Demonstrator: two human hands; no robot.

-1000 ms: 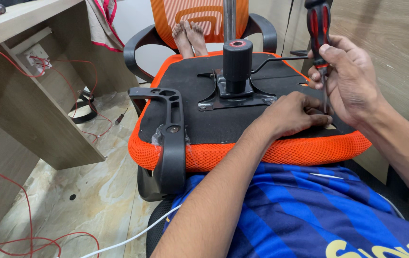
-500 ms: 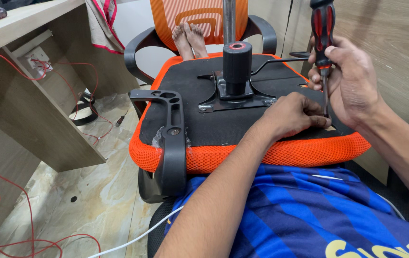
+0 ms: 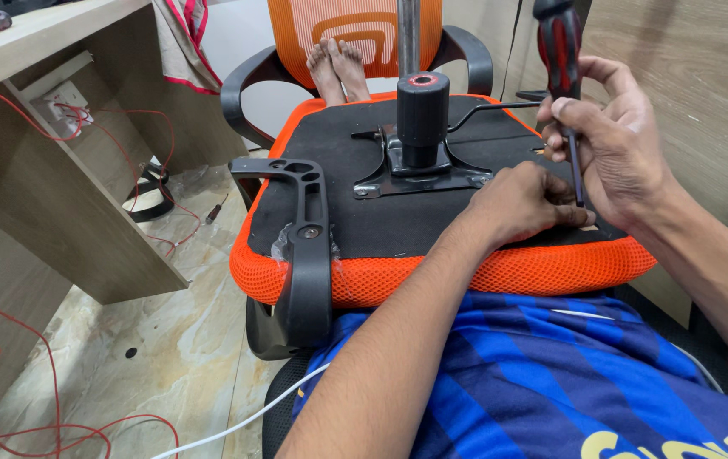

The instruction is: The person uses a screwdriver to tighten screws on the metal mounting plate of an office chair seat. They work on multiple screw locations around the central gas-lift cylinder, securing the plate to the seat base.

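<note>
Right hand: while the upturned orange mesh chair seat lies flat, right hand grips a red-and-black-handled screwdriver — upright.
Left hand: left hand — fingers curled at the tip, near the seat's right edge.

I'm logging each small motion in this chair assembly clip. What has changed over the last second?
Very little: the right hand has shifted the upright screwdriver slightly rightward, still gripping it. The left hand stays pressed on the upturned seat by the tool's tip. The armrest and centre mechanism have not moved.
</note>
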